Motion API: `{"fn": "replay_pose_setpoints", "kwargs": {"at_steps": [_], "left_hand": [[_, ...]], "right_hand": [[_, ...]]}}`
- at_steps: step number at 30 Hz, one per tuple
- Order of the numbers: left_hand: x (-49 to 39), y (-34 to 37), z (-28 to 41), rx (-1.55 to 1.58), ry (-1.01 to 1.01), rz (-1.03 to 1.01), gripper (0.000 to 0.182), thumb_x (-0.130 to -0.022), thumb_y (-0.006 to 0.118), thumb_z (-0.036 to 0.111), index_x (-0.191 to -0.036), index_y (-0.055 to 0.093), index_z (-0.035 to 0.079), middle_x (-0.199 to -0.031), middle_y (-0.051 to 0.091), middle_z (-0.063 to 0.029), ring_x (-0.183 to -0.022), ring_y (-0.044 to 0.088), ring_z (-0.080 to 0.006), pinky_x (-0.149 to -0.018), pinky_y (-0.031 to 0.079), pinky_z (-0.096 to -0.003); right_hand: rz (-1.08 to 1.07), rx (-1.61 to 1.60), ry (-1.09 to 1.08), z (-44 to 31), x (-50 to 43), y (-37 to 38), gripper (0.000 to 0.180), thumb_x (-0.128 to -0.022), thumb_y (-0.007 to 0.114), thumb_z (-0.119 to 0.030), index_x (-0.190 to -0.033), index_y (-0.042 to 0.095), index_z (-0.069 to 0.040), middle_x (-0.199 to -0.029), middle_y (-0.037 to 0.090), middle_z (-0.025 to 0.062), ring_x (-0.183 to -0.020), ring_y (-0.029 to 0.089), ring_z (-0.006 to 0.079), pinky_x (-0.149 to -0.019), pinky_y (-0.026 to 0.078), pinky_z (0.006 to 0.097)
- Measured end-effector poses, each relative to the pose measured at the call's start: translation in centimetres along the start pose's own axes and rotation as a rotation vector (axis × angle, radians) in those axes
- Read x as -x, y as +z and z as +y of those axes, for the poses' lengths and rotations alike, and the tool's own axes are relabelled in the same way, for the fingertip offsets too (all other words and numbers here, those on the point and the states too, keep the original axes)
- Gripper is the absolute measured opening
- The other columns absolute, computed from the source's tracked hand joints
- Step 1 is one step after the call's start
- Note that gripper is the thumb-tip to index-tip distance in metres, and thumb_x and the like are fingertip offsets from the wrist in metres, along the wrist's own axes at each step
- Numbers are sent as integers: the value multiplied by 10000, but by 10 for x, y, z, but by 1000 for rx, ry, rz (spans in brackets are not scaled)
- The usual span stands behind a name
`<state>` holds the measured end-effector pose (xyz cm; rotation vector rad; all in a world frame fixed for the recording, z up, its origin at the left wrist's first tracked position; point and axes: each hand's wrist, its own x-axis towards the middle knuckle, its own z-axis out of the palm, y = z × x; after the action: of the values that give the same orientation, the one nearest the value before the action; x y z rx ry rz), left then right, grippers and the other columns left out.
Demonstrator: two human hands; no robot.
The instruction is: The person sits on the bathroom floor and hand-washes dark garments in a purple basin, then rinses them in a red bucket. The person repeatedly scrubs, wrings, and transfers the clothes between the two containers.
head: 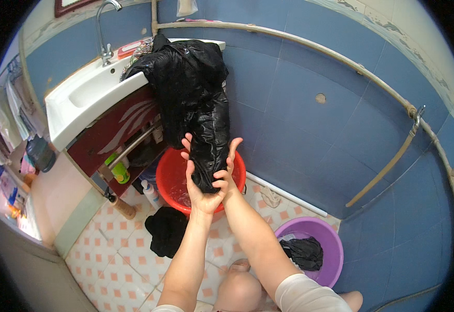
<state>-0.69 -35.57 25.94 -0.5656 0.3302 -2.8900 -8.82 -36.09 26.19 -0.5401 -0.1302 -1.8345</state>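
Observation:
A black padded jacket (pixel 195 74), shiny and wet-looking, drapes over the end of the washbasin. One long sleeve of it hangs down towards me. Around the sleeve's lower end, my left hand (pixel 200 197) cups from below and the left side. My right hand (pixel 227 177) holds the same end from the right, its fingers curled across the front. Beneath the sleeve stands a red plastic basin (pixel 165 177) with water in it, partly hidden by the jacket and my hands. A black cloth item (pixel 166 232) lies crumpled on the tiled floor, left of my forearms.
The white washbasin (pixel 61 121) with a chrome faucet (pixel 103 31) is at upper left. A purple tub (pixel 338 253) holding dark clothing stands at right. Bottles, including a white one (pixel 149 191), stand by the cabinet. A hose (pixel 382 171) hangs from the wall tap.

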Motion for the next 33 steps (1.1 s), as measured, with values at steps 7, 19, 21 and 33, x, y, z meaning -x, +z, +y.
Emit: {"fn": "replay_pose_setpoints", "kwargs": {"at_steps": [7, 19, 21, 33], "left_hand": [[-5, -10, 42, -394, -180, 241, 465, -822, 597, 323, -1119, 418, 13, -920, 505, -96, -670, 424, -121, -503, 366, -201], [-81, 23, 48, -2512, 16, 931, 337, -676, 642, 251, -848, 614, -38, -839, 626, -165, -806, 608, -270, -700, 469, -358], [-81, 18, 50, -2734, -1, 1025, 340, -700, 610, 264, -871, 622, -30, -891, 629, -196, -869, 609, -313, -745, 475, -384], [-101, 11, 53, -3231, -263, 1009, 220, -777, 544, 182, -914, 641, 39, -950, 641, -120, -882, 625, -248, -741, 501, -333]], "right_hand": [[363, 294, 357, -63, -26, -26, 447, -802, 540, -458, -876, 617, -24, -745, 641, 135, -614, 632, 246, -570, 551, 350], [909, 1241, -137, -69, -93, -45, 240, -611, 634, -18, -833, 576, 53, -794, 601, 114, -693, 581, 230, -650, 493, 375], [922, 1565, -187, -59, -89, -42, 333, -623, 627, -65, -941, 588, 26, -898, 630, 143, -801, 606, 258, -763, 472, 357], [606, 2506, -10, -60, -84, 8, 309, -691, 672, -148, -936, 570, 10, -956, 592, 227, -868, 604, 369, -764, 507, 392]]}}
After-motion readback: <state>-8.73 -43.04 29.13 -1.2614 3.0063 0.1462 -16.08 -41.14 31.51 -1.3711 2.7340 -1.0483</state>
